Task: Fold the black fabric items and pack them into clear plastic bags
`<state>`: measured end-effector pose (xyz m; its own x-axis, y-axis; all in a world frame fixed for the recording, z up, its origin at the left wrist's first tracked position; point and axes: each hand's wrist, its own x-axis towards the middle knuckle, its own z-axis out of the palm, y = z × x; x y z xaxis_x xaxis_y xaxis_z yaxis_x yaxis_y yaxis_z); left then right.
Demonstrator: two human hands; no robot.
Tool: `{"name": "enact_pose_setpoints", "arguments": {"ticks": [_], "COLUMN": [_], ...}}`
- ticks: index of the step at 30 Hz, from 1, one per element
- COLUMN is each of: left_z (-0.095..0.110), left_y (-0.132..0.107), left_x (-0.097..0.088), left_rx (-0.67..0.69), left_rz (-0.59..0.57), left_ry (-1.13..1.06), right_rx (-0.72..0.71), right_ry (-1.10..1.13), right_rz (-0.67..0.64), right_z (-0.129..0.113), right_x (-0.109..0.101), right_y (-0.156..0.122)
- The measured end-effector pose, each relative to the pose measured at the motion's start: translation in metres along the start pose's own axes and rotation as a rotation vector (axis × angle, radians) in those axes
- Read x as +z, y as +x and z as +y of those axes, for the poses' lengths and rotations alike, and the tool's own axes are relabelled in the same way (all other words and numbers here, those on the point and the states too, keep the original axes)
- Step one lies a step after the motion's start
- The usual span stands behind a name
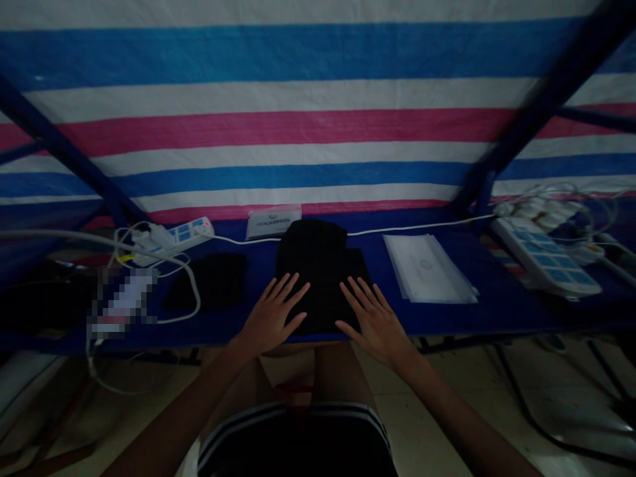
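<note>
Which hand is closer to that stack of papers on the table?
Right. The right hand rests on the black cloth near its edge, a little short of the stack of papers; the left hand lies farther away, on the cloth's opposite side.

Black cloth (320, 271) (tarp (298, 59): blue-pink stripes)

You're in a makeshift work booth: behind the blue-topped table (497, 318), a striped tarpaulin (318, 86) hangs on a blue steel frame (556, 86). A power strip (173, 242) sits at each end of the table, above a tiled floor (437, 411).
</note>
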<state>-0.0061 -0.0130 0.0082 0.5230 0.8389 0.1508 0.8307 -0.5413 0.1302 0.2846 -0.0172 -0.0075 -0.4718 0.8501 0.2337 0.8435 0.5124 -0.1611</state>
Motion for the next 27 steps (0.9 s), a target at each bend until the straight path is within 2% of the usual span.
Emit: {"name": "enact_pose_setpoints", "arguments": {"ticks": [5, 13, 20, 24, 27], "left_z": [-0.007, -0.014, -0.017, -0.017, -0.016], "left_y": [-0.012, -0.036, -0.067, -0.072, -0.072], "left_x": [0.0, -0.005, -0.013, -0.01, -0.005], "left_rx": [-0.03, -0.013, 0.053, 0.034, 0.014], "left_rz": [-0.014, 0.011, -0.048, -0.015, 0.018], "left_ry": [0.027, 0.002, -0.034, -0.017, -0.002], "right_rx": [-0.008, 0.077, -0.055, -0.142, -0.132], "right_ry": [-0.02, -0.065, 0.005, 0.022, 0.004], "right_rz": [0.009, 0.101, 0.032, 0.011, 0.018], "right_z": [0.007, 0.031, 0.037, 0.041, 0.04], "right_x": [0.0, 0.001, -0.015, -0.018, -0.016], "right_y": [-0.003, -0.03, -0.039, -0.042, -0.043]}}
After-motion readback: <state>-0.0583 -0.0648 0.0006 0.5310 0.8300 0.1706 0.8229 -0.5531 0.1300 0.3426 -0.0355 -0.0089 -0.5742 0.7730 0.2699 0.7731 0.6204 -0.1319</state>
